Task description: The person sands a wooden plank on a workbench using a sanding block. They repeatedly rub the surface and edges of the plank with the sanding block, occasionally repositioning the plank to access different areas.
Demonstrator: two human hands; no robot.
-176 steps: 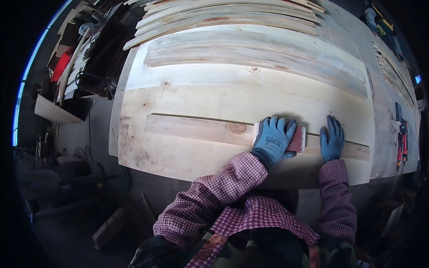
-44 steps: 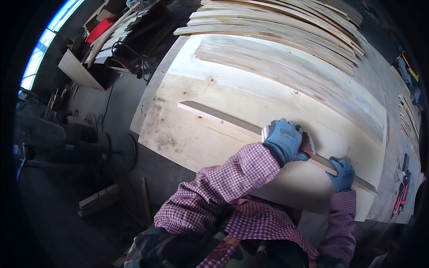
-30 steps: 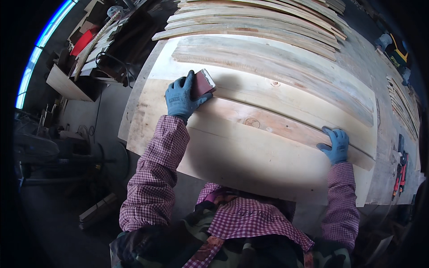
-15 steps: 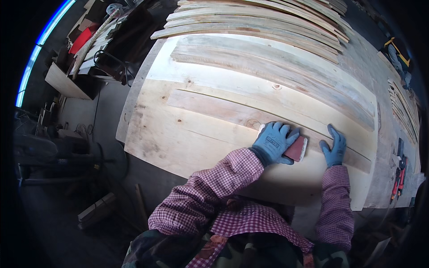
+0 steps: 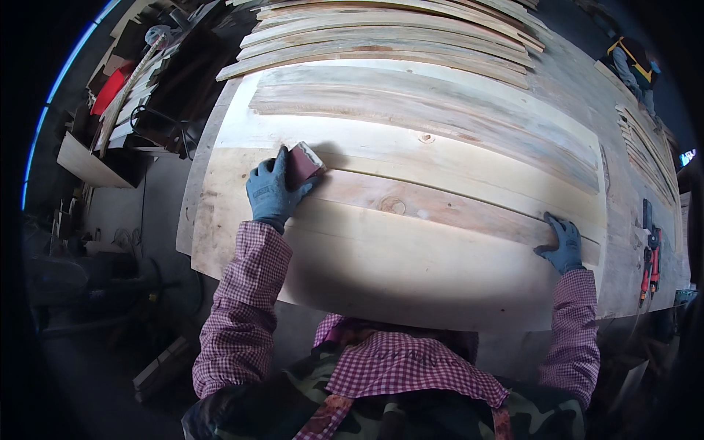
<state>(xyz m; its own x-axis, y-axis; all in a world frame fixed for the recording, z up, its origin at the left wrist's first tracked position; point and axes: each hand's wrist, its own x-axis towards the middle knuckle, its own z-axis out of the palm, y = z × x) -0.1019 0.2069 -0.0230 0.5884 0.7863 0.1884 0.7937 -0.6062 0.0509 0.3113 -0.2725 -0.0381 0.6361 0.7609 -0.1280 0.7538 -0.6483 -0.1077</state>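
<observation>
My left hand (image 5: pixel 270 192), in a blue-grey work glove, grips a sanding block (image 5: pixel 302 165) with a reddish-brown abrasive face and pale edges. The block rests at the left end of a long narrow wooden board (image 5: pixel 440 213) with a round knot. Near the board's right end, my gloved right hand (image 5: pixel 563 248) spans its width, fingers curled at the far edge and thumb at the near edge. The board lies on a pale plywood sheet (image 5: pixel 352 257).
Beyond the board lie wider grey-streaked planks (image 5: pixel 411 114) and a stack of wooden strips (image 5: pixel 381 37). Red-handled tools (image 5: pixel 650 260) sit at the table's right, near more strips (image 5: pixel 645 154). Another person (image 5: pixel 632 66) is at the far right. Scrap wood (image 5: pixel 95 161) stands at left.
My left hand has slid the sanding block leftward along the board, from near the middle to its left end. My right hand stays near the right end, its fingers now more curled.
</observation>
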